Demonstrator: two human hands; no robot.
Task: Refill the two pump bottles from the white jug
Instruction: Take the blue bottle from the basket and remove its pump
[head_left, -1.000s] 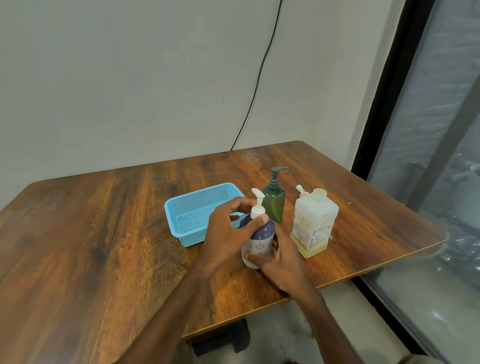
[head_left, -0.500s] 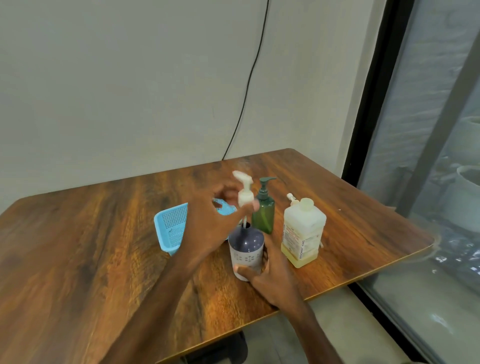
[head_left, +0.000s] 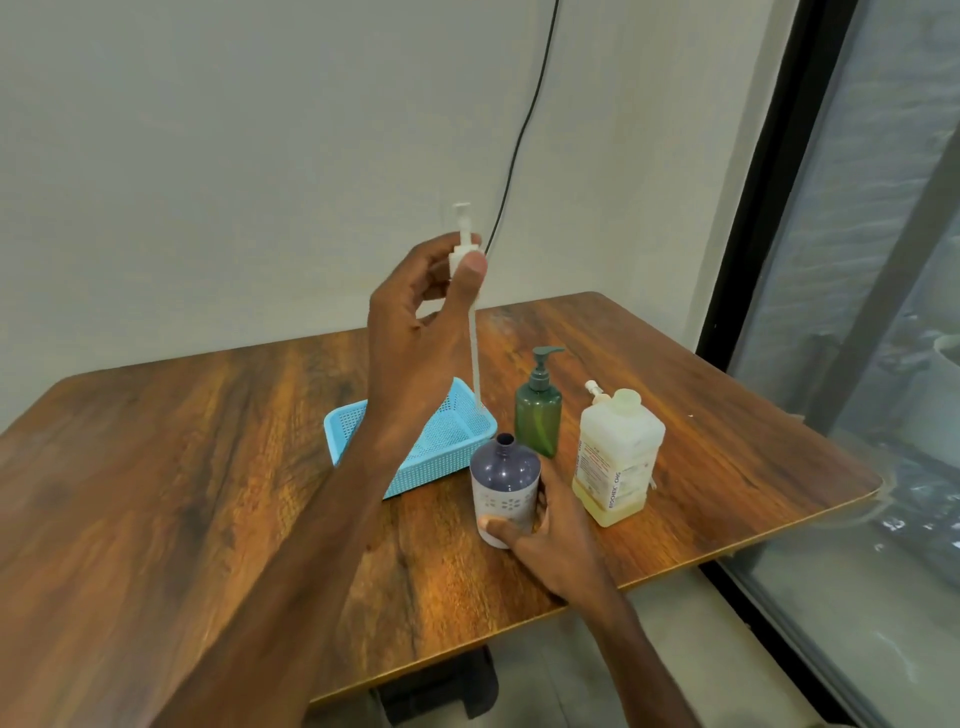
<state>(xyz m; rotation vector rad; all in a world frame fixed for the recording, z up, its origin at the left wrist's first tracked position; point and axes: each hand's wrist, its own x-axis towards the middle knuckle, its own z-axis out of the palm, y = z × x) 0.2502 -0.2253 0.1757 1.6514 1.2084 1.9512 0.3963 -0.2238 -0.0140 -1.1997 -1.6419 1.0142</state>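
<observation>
Left hand (head_left: 415, 312) pinches the white pump head (head_left: 462, 228), held high so its dip tube hangs clear. Right hand (head_left: 556, 535) wraps the purple bottle (head_left: 504, 473), steadying it, neck open. Green pump bottle (head_left: 538, 415) still capped. White jug (head_left: 618, 457) stands beside them, nobody holding it.

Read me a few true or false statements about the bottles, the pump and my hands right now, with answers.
1. The left hand holds the white pump lifted clear of the purple bottle. True.
2. The green pump bottle has its pump off. False: its pump is on.
3. The right hand grips the white jug. False: it holds the purple bottle; the jug stands untouched.
4. The blue basket sits on the table. True.
</observation>
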